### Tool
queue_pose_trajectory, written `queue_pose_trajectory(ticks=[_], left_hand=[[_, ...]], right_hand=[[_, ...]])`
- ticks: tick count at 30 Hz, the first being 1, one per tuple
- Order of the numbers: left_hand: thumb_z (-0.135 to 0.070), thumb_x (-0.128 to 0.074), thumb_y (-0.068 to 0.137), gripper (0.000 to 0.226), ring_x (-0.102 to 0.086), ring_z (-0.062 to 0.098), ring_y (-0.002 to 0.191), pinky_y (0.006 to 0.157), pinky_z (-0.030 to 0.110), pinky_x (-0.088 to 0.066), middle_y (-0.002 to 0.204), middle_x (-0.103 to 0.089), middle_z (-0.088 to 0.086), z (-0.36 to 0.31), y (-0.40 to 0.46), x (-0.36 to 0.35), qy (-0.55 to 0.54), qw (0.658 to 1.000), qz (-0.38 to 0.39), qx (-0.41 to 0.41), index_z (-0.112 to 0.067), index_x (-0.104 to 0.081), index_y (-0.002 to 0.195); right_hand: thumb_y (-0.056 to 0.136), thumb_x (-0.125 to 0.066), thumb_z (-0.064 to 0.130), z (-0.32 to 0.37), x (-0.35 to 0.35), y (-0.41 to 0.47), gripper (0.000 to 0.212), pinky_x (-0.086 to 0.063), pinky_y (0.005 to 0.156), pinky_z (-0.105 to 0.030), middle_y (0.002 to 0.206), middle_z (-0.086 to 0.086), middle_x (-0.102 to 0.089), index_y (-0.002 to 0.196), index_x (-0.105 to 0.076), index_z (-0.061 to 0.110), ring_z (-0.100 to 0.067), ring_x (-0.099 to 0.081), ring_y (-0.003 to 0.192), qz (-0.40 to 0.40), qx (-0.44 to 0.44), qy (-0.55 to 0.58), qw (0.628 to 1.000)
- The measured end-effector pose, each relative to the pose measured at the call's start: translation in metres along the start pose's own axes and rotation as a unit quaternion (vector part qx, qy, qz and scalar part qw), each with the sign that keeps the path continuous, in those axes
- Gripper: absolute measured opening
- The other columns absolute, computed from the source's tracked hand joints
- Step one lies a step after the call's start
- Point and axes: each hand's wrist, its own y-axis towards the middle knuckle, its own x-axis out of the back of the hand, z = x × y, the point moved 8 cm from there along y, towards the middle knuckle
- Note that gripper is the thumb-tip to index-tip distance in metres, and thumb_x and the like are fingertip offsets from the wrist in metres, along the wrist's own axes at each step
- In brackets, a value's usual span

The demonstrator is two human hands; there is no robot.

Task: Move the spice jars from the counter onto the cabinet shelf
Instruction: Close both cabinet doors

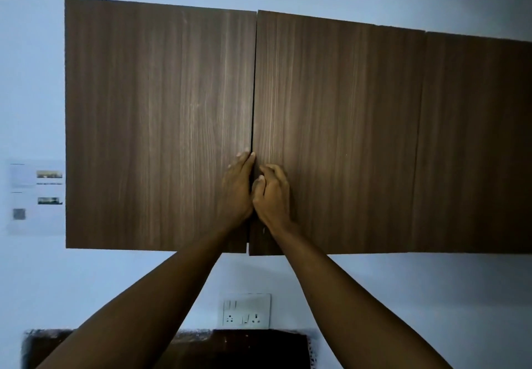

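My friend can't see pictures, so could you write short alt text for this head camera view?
Two bare hands, the left hand and right hand, meet at the seam between two closed wooden cabinet doors on a pale wall. Below them sits a white socket plate; no spice jars show.

Both bare arms extend upward, converging. Left hand (pixel 237 187) flat, fingers straight; right hand (pixel 272 193) beside it, fingers curled (knuckles touching).
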Motion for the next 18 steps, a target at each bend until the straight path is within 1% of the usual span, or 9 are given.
queue_pose_trajectory(ticks=[2, 3, 6, 8, 9, 11, 14, 16, 18], left_hand=[[-0.029, -0.048, 0.108, 0.064, -0.013, 0.028, 0.164, 0.132, 0.053, -0.015, 0.174, -0.016, 0.012, 0.013, 0.003, -0.009, 0.102, 0.995, -0.001, -0.017, -0.005, -0.027, 0.164], [-0.035, -0.042, 0.108, 0.068, -0.008, 0.027, 0.164, 0.132, 0.054, -0.013, 0.176, -0.009, 0.011, 0.018, 0.003, -0.014, 0.142, 0.990, 0.002, -0.022, -0.006, -0.021, 0.166], [-0.044, -0.029, 0.107, 0.074, 0.003, 0.026, 0.165, 0.132, 0.055, -0.009, 0.176, 0.004, 0.009, 0.033, -0.002, -0.033, 0.215, 0.976, 0.025, -0.034, -0.007, -0.007, 0.168], [-0.042, -0.033, 0.108, 0.074, 0.007, 0.025, 0.164, 0.132, 0.055, -0.007, 0.176, 0.008, 0.008, 0.042, -0.005, -0.042, 0.232, 0.971, 0.039, -0.034, -0.009, -0.003, 0.168], [-0.041, -0.035, 0.109, 0.074, 0.009, 0.025, 0.164, 0.133, 0.054, -0.006, 0.176, 0.010, 0.007, 0.043, -0.004, -0.043, 0.236, 0.970, 0.046, -0.034, -0.009, -0.002, 0.168], [-0.039, -0.035, 0.109, 0.074, 0.011, 0.024, 0.164, 0.133, 0.054, -0.005, 0.176, 0.012, 0.006, 0.043, 0.005, -0.043, 0.237, 0.969, 0.068, -0.030, -0.011, 0.001, 0.168], [-0.042, -0.029, 0.108, 0.073, 0.011, 0.024, 0.164, 0.133, 0.053, -0.003, 0.176, 0.012, 0.007, 0.038, 0.005, -0.031, 0.222, 0.970, 0.098, -0.010, -0.011, 0.001, 0.168], [-0.040, -0.032, 0.109, 0.074, 0.009, 0.024, 0.164, 0.133, 0.053, 0.000, 0.176, 0.012, 0.009, 0.032, -0.007, -0.006, 0.235, 0.970, 0.060, 0.024, -0.010, 0.001, 0.168], [-0.041, -0.030, 0.108, 0.074, 0.005, 0.026, 0.164, 0.133, 0.053, 0.001, 0.176, 0.008, 0.011, 0.019, -0.017, 0.014, 0.278, 0.960, 0.014, 0.021, -0.008, -0.002, 0.168]], right_hand=[[0.101, -0.040, 0.024, -0.005, -0.005, 0.002, 0.048, -0.047, 0.112, -0.033, 0.141, -0.018, -0.058, 0.136, -0.062, 0.000, -0.029, -0.058, 0.128, 0.013, -0.003, -0.011, 1.000], [0.101, -0.041, 0.023, -0.005, -0.005, 0.002, 0.046, -0.045, 0.110, -0.032, 0.141, -0.019, -0.060, 0.132, -0.064, -0.001, -0.030, -0.058, 0.131, 0.012, 0.003, -0.009, 1.000], [0.091, -0.042, 0.021, -0.009, -0.014, -0.003, 0.042, -0.063, 0.091, -0.041, 0.115, -0.018, -0.075, 0.098, -0.077, -0.002, -0.031, -0.073, 0.111, 0.019, 0.046, -0.056, 0.997], [0.096, -0.043, 0.021, -0.021, -0.026, -0.007, 0.042, -0.059, 0.101, -0.044, 0.130, -0.017, -0.070, 0.116, -0.073, -0.001, -0.032, -0.067, 0.125, 0.052, 0.032, -0.083, 0.995], [0.100, -0.048, 0.020, -0.027, -0.031, -0.006, 0.041, -0.051, 0.110, -0.044, 0.142, -0.016, -0.063, 0.130, -0.067, -0.001, -0.032, -0.059, 0.135, 0.067, 0.024, -0.099, 0.993], [0.101, -0.055, 0.018, -0.030, -0.036, -0.002, 0.044, -0.040, 0.119, -0.043, 0.153, -0.017, -0.054, 0.141, -0.058, -0.001, -0.032, -0.050, 0.145, 0.063, 0.042, -0.140, 0.987], [0.107, -0.034, 0.034, -0.028, -0.034, 0.003, 0.058, -0.021, 0.129, -0.045, 0.167, -0.014, -0.034, 0.157, -0.038, 0.004, -0.029, -0.031, 0.156, 0.086, 0.029, -0.178, 0.980], [0.105, -0.020, 0.052, -0.016, -0.020, -0.003, 0.073, -0.008, 0.132, -0.049, 0.173, -0.011, -0.017, 0.164, -0.020, 0.009, -0.025, -0.016, 0.161, 0.064, 0.016, -0.232, 0.970], [0.103, -0.018, 0.061, 0.001, -0.001, -0.011, 0.081, -0.003, 0.131, -0.051, 0.175, -0.011, -0.005, 0.166, -0.009, 0.010, -0.024, -0.007, 0.162, 0.014, 0.034, -0.272, 0.962]])
